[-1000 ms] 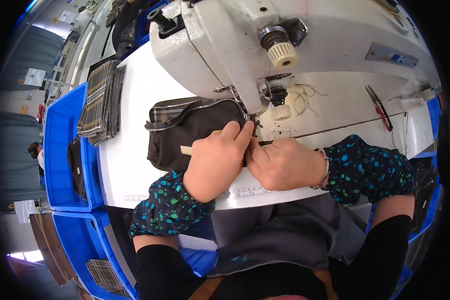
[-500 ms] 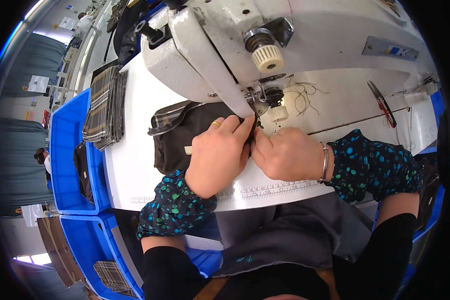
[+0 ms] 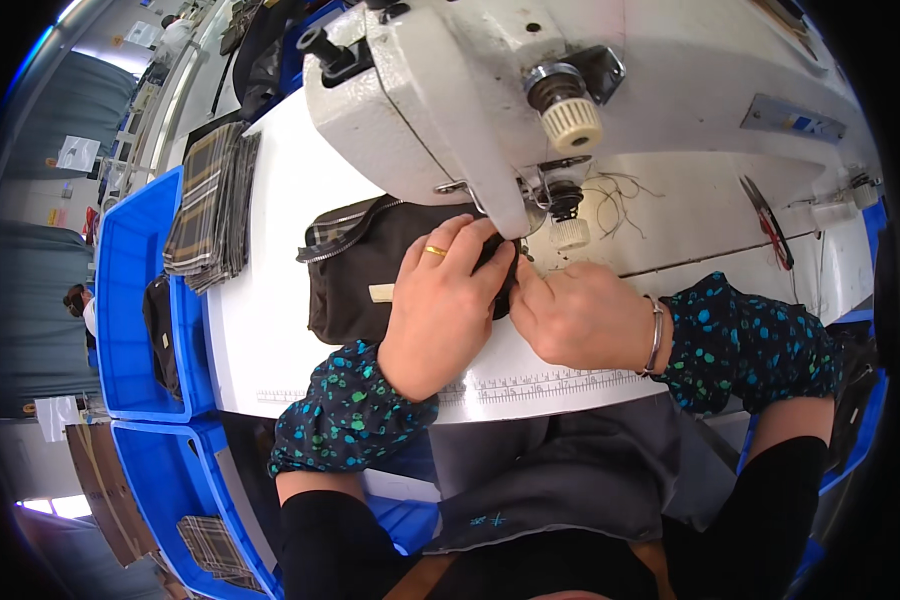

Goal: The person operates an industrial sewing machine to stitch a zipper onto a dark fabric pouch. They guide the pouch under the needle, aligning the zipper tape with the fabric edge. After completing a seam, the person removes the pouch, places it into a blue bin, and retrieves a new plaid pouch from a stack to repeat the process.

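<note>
A dark brown pouch (image 3: 355, 296) with a silver zipper, plaid lining and cream label lies on the white table, its right end at the sewing machine's (image 3: 498, 195) presser area. My left hand (image 3: 445, 305) is on the pouch, fingers bent and close together, gripping it at the right end just below the machine head; a gold ring is on one finger. My right hand (image 3: 580, 315) pinches the pouch's right edge with curled fingers, beside my left fingertips. The needle itself is hidden.
Plaid fabric pieces (image 3: 210, 200) are stacked at the left. Blue bins (image 3: 120, 330) hold dark pouches and plaid cloth; another is at the right. Scissors (image 3: 765, 220) and loose threads (image 3: 620, 200) lie right of the machine. A co-worker (image 3: 82, 308) is at the far left.
My left fingers have shifted up over the pouch's zipper end, covering the pull seen earlier, and are more bent. My right hand stays at the edge. The view has shifted slightly.
</note>
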{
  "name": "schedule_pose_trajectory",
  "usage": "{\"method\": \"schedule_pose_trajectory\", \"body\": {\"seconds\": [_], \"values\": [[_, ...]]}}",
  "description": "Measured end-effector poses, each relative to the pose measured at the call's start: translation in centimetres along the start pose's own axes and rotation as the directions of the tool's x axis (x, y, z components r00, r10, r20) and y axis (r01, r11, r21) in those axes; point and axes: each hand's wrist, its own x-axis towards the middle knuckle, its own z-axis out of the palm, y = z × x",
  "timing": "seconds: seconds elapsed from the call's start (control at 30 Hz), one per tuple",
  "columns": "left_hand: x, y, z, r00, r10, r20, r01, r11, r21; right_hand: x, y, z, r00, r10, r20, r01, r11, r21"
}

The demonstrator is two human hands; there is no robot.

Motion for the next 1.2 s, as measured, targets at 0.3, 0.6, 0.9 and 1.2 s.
{"method": "schedule_pose_trajectory", "body": {"seconds": [0.3,0.6,0.9,1.2], "values": [[-1.0,0.1,1.2,0.995,-0.084,0.054,0.088,0.992,-0.088,-0.1,-0.1,-0.1,0.999,-0.021,0.033,0.020,0.999,0.039],[0.5,-0.4,1.8,0.993,-0.114,0.015,0.114,0.993,-0.023,0.0,0.2,0.5,0.999,0.025,0.026,-0.024,1.000,-0.017],[0.0,-0.7,0.0,0.990,-0.142,0.011,0.142,0.989,0.038,-0.1,0.3,0.6,0.997,0.079,0.009,-0.079,0.997,0.012],[-0.2,-1.4,-0.4,0.986,-0.040,-0.161,0.063,0.987,0.145,-0.5,-0.5,0.2,0.999,0.049,0.009,-0.050,0.998,0.031]]}}
